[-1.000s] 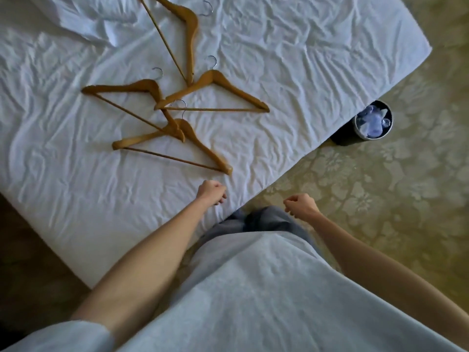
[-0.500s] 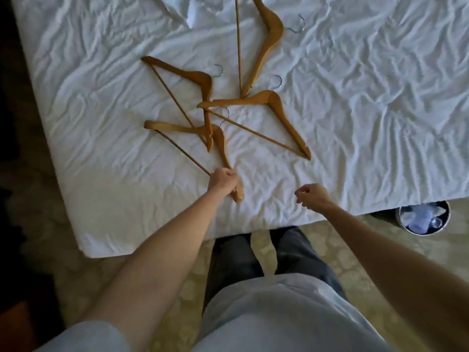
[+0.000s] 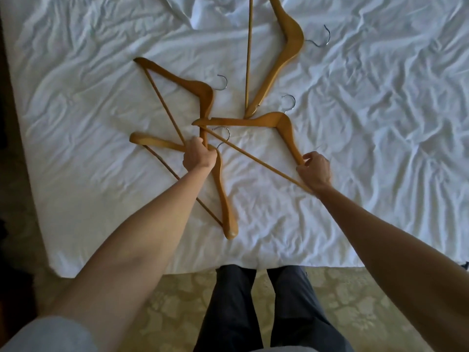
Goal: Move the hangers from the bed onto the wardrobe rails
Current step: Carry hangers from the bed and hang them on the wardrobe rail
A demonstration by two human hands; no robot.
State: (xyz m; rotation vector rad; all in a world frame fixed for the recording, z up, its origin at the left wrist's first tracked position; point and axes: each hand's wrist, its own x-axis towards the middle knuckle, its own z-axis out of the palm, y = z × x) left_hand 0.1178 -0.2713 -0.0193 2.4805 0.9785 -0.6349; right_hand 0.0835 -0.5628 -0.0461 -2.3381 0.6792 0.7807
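Several wooden hangers with metal hooks lie tangled on the white bed sheet [image 3: 101, 102]. My left hand [image 3: 199, 157] is closed around the neck of the nearest hanger [image 3: 223, 199], where it crosses the lower tip of the left hanger [image 3: 187, 85]. My right hand [image 3: 314, 170] grips the lower arm end of the middle hanger [image 3: 274, 120], whose bar runs diagonally between my hands. A fourth hanger [image 3: 286, 47] lies farther back, its top cut off by the frame. The wardrobe and its rails are out of view.
The bed's near edge [image 3: 177, 270] is just in front of my legs, with patterned carpet [image 3: 172, 301] below. A crumpled fold of white fabric [image 3: 218, 8] lies at the back. Dark floor borders the bed on the left.
I have stepped closer and leaned over the bed. My left hand slid up to the nearest hanger's neck. My right hand reached forward and closed on the middle hanger's arm end.
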